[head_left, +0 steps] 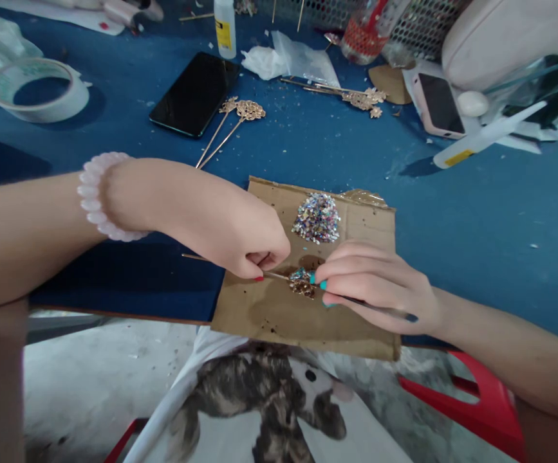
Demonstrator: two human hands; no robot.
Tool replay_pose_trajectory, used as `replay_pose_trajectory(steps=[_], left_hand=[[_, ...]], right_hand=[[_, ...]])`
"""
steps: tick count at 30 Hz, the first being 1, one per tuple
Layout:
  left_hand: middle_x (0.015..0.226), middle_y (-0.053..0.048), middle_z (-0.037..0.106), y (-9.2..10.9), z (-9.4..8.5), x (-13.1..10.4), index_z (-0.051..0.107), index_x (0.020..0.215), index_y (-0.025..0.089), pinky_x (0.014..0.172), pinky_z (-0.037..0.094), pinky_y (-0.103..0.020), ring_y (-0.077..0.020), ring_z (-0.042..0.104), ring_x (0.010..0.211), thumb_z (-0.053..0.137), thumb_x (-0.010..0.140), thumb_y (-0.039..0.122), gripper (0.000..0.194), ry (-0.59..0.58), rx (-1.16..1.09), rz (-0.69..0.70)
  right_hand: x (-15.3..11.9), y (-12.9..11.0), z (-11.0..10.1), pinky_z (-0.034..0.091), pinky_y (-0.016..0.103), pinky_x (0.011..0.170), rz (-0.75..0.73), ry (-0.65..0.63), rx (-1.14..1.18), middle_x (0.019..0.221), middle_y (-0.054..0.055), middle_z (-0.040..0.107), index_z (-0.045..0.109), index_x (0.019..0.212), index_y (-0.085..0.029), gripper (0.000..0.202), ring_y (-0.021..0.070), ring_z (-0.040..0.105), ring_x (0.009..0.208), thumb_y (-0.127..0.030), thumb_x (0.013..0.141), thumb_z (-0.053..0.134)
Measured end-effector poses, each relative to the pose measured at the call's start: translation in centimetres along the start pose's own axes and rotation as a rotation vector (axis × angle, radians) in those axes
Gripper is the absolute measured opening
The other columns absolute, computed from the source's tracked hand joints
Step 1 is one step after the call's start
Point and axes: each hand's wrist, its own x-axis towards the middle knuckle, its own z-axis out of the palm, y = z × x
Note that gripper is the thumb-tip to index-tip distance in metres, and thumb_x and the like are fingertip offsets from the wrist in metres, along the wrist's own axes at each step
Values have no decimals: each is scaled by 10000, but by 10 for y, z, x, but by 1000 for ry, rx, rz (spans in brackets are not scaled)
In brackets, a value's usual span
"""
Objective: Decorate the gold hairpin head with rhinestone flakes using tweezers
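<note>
My left hand (230,225), with a pale bead bracelet at the wrist, pinches the thin metal stem of a hairpin over the cardboard (269,315). The hairpin's openwork gold head (302,287) carries some blue glitter and lies near the middle of the cardboard. In my right hand (380,286) is a slim dark tool (404,316), held like a pen, its tip at the hairpin head and hidden by the fingers. Just above the hairpin head sits a pile of multicoloured sequins (316,218) on the cardboard.
Behind the hands lie a black phone (194,95), gold hairpins (250,110), a glue bottle (225,29) and a plastic bag (307,61). A tape roll (37,90) is at left. At right are a pink phone (437,106) and a white tube (486,136).
</note>
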Motion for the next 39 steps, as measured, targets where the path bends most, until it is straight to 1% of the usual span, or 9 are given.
replay_pose_trajectory(steps=[6,10,14,18,20,23,29,35,39], left_hand=[[569,83,538,0,1,-1,510,659,206,435,240,-242,-76,410,450,606,883,130,256,14,8,9],[601,69,573,-6,4,-1,547,697,208,490,250,-244,-81,437,486,591,917,182,226,11,20,17],[674,57,613,-7,6,0,562,743,223,510,268,-252,-96,480,542,600,909,180,175,25,31,60],[639,60,533,-5,7,-1,511,704,208,513,245,-265,-91,382,519,597,910,186,225,73,-28,33],[633,62,525,-3,7,-1,503,691,202,523,250,-264,-87,369,522,596,903,181,232,69,-34,23],[656,60,564,-3,6,0,528,719,206,544,275,-258,-85,416,548,583,903,171,194,50,-45,12],[764,26,592,-7,5,2,505,749,197,612,336,-240,-94,459,636,531,953,223,207,16,-140,43],[682,23,599,-5,1,4,520,821,200,557,389,-197,-97,546,588,548,951,322,181,20,-396,12],[553,53,601,2,8,8,494,838,210,494,431,-165,-95,593,500,569,943,398,228,33,-652,7]], right_hand=[[-1,1,-1,610,324,785,19,25,26,900,82,733,591,1007,-164,64,154,685,841,-131,958,615],[-1,7,-2,615,318,799,28,106,10,886,80,741,600,970,-167,44,150,703,839,-137,953,627],[-6,22,-9,604,316,758,59,206,-60,868,59,731,590,971,-200,9,157,721,830,-195,977,587],[-16,49,-27,558,316,679,141,283,-211,853,58,688,561,980,-211,101,163,676,781,-276,1009,488],[-24,64,-38,521,304,647,227,233,-316,771,35,648,567,909,-198,196,148,628,699,-305,1024,450],[-36,84,-53,471,259,584,390,40,-455,620,-40,526,578,802,-167,310,97,508,548,-369,1023,502],[-41,104,-62,586,313,759,710,-249,-619,976,37,672,644,1067,-137,290,130,653,825,-414,988,606],[-36,105,-61,597,361,830,847,-288,-672,1095,66,672,633,1156,-145,320,163,669,935,-415,986,608],[-41,113,-67,593,369,852,828,-126,-715,1131,73,667,634,1167,-157,328,168,664,961,-429,985,605]])
